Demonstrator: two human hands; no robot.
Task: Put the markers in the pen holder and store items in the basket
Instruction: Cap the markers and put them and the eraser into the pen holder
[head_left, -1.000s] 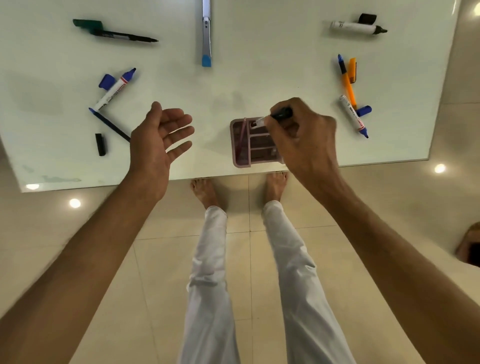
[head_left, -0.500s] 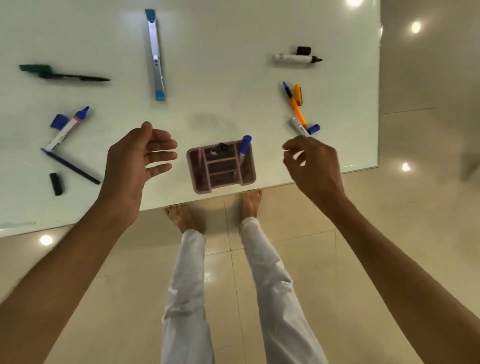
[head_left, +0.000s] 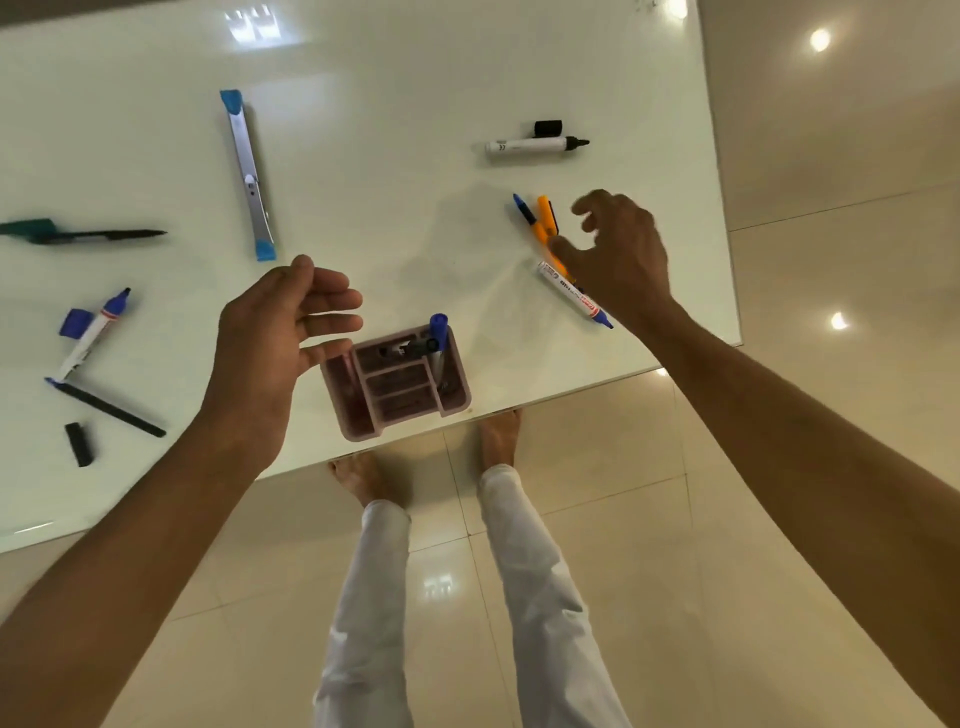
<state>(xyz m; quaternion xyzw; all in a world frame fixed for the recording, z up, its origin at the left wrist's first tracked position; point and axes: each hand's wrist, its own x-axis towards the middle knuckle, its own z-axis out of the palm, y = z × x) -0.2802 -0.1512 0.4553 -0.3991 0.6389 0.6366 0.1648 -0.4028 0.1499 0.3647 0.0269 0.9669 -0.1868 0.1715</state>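
Note:
A pink pen holder (head_left: 457, 402) stands near the table's front edge with a blue-capped marker (head_left: 438, 332) upright in it and a dark-capped one beside it. My left hand (head_left: 275, 332) hovers open just left of the holder, fingers straight. My right hand (head_left: 618, 249) hangs with loosely curled fingers over an orange pen (head_left: 544, 218) and a white marker with a blue tip (head_left: 571, 293), holding nothing. A white marker with a black tip (head_left: 530, 146) lies farther back, its black cap (head_left: 548, 127) beside it.
On the white table (head_left: 389, 156) lie a silver and blue tool (head_left: 249, 171), a teal-capped black pen (head_left: 78, 235), a blue marker (head_left: 93, 332) with its loose cap (head_left: 75, 322), a thin dark pen (head_left: 109, 408) and a black cap (head_left: 79, 443). Tiled floor lies below.
My right hand dropped the marker into the holder, let go, and moved right and back over the orange pen and white marker. My left hand stayed open beside the holder.

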